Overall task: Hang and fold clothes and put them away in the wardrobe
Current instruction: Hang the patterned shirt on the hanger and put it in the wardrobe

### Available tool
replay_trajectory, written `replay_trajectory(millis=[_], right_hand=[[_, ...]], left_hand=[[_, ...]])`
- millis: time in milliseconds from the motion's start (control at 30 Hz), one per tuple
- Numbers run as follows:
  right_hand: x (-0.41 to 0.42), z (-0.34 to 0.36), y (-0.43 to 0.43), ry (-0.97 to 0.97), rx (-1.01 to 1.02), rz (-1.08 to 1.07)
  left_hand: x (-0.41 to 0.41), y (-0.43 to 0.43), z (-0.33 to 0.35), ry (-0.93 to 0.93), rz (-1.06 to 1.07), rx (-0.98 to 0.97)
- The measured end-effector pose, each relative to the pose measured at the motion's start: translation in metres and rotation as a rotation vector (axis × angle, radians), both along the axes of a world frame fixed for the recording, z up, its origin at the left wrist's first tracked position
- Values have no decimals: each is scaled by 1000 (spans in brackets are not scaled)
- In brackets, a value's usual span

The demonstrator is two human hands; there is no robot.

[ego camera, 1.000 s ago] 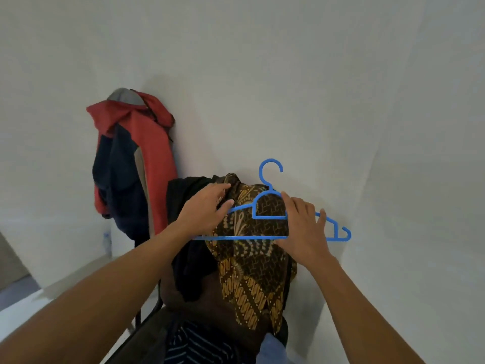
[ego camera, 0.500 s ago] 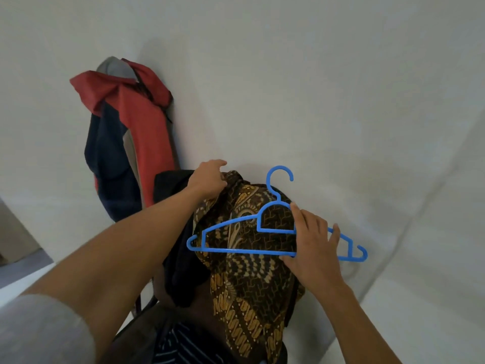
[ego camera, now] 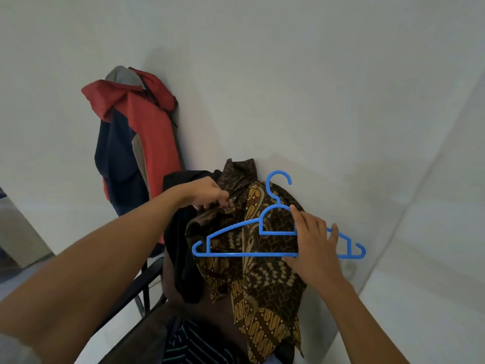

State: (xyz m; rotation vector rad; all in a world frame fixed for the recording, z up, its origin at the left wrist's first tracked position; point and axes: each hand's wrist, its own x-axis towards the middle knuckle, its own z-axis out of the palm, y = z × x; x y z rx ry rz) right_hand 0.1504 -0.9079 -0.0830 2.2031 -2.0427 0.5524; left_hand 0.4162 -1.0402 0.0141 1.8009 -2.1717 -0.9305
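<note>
A brown and gold patterned batik shirt [ego camera: 262, 279] hangs over the back of a chair against the white wall. My left hand [ego camera: 207, 193] pinches the shirt's cloth near its collar, at the top left of the garment. A blue plastic hanger [ego camera: 236, 227] is held upright in front of the shirt, hook pointing up. My right hand [ego camera: 312, 245] grips the hanger at the right of its middle, fingers wrapped over the bar and shoulder.
A red, navy and grey jacket [ego camera: 136, 132] hangs on the wall to the left. A black garment [ego camera: 183, 245] lies beside the batik shirt. Dark striped cloth [ego camera: 194, 342] lies on the chair seat. The dark chair frame [ego camera: 141, 282] juts left.
My left hand let go of the hanger's left end and moved up to the shirt's collar, where it now pinches the cloth. My right hand keeps the hanger in place.
</note>
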Motion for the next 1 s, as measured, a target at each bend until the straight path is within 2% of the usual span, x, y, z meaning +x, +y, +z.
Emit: replay_trajectory(millis=[67,200,367,433,567,700,833,1000], right_hand=[[0,2,2,0,3,-9],[-2,1,5,-16,15,-33],[-6,-9,4,-20,-3,-39],[-7,-16,1,15,-16,-51],[-12,-25,-2,29,-35,-72],[-16,-29,1,22,-28,-89],[-11,-28,6,-2,-33,-71],[-3,-26,10,31,-73,-77]], left_hand=[[-6,-8,-3,-6,34,-175],[-23,-26,-11,125,122,-430],[-42,-57,-16,23,95,-543],[-54,-66,-14,-85,15,-585],[-71,-69,-11,-371,-207,-348],[-59,-57,-12,-306,-301,-308],[-32,-42,-6,-225,-327,-99],[-13,-35,-6,-508,-273,107]])
